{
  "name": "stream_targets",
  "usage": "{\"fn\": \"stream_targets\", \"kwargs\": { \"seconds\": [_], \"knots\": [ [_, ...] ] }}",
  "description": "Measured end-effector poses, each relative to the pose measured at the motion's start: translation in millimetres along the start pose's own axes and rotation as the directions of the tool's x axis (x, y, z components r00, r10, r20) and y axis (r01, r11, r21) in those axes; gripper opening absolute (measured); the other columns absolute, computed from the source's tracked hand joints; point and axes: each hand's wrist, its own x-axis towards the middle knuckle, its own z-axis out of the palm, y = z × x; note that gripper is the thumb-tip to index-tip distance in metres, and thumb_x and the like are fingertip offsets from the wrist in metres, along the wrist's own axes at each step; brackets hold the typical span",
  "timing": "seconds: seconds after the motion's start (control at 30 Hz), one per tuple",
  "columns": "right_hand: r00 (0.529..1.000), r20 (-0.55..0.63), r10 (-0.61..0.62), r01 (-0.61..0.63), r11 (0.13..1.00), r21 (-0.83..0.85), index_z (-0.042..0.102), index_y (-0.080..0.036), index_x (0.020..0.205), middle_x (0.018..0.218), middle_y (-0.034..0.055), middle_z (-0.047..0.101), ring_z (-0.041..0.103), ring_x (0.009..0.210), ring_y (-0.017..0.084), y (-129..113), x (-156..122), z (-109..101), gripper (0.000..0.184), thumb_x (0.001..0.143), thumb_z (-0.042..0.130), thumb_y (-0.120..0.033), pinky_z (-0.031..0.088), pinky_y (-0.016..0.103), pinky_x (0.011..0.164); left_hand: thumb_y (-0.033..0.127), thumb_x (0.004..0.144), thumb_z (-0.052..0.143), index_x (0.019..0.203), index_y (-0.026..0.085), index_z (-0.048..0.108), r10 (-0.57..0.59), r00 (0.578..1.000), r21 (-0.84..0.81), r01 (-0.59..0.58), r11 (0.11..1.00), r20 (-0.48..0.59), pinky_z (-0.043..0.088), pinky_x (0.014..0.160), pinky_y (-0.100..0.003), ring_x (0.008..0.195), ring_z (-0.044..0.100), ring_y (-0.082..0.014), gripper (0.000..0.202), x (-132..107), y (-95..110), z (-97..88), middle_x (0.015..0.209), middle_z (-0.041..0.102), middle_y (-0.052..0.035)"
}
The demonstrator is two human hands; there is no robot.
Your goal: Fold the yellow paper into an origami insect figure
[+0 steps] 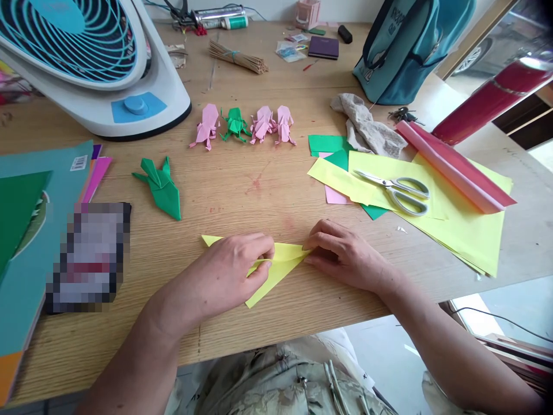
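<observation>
A folded yellow paper [283,262] lies on the wooden table [242,184] near its front edge. My left hand [231,274] rests on its left part, thumb and forefinger pinching a fold. My right hand [345,253] presses its right tip down with closed fingers. Beyond the paper lies a half-folded green origami piece [161,185]. Farther back stands a row of finished origami frogs, pink [207,125], green [234,123], pink [262,123] and pink [284,124].
Scissors [397,189] lie on yellow sheets [458,225] at the right, beside rolled pink paper [453,167] and a crumpled cloth [367,127]. A fan [95,63] stands back left, a teal bag [410,46] back right. Coloured paper and a teal folder [26,242] sit at left.
</observation>
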Motion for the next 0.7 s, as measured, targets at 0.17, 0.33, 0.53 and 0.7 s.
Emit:
{"fn": "stream_targets", "kwargs": {
  "seconds": [0.17,0.33,0.53,0.7],
  "knots": [
    [0.998,0.02,-0.054,0.054,0.998,-0.033,0.061,-0.018,0.09,0.087,0.0065,0.057,0.054,0.079,0.017,0.3,-0.6,2.0,0.01,0.097,0.053,-0.02,0.044,0.031,0.072,0.014,0.09,0.047,0.083,0.02,0.051,-0.014,0.999,-0.025,0.014,1.0,0.031,0.037,0.063,-0.027,0.072,0.057,-0.0137,0.011,-5.8,-2.1,-2.3,0.079,0.06,0.0023],
    [0.998,0.023,-0.057,0.057,0.998,-0.037,0.059,-0.019,0.087,0.084,0.0056,0.056,0.052,0.077,0.017,-1.7,-1.5,1.1,0.011,0.096,0.053,-0.018,0.042,0.03,0.07,0.017,0.09,0.055,0.093,0.021,0.056,0.01,0.999,0.092,-0.013,0.996,0.042,0.042,0.068,-0.029,0.08,0.06,-0.0169,0.005,-6.3,7.4,1.4,0.09,0.064,0.0],
    [0.999,0.033,-0.042,0.044,0.996,-0.072,0.061,-0.018,0.086,0.08,0.0055,0.054,0.05,0.075,0.018,-4.2,-2.1,-0.7,0.015,0.097,0.051,-0.019,0.041,0.031,0.068,0.014,0.085,0.061,0.081,0.02,0.056,0.011,1.0,0.443,0.0,0.896,-0.021,0.042,0.067,-0.035,0.074,0.058,-0.0215,0.009,1.1,27.0,17.5,0.08,0.061,-0.0026],
    [1.0,0.016,-0.012,0.013,0.997,-0.082,0.062,-0.019,0.085,0.079,0.0055,0.054,0.05,0.073,0.018,-6.2,-3.1,-2.0,0.019,0.098,0.049,-0.021,0.041,0.031,0.067,0.01,0.088,0.056,0.072,0.02,0.054,0.085,0.992,0.533,-0.022,0.846,-0.094,0.04,0.065,-0.034,0.066,0.055,-0.0182,0.019,0.4,27.7,20.7,0.072,0.059,-0.001]
  ]
}}
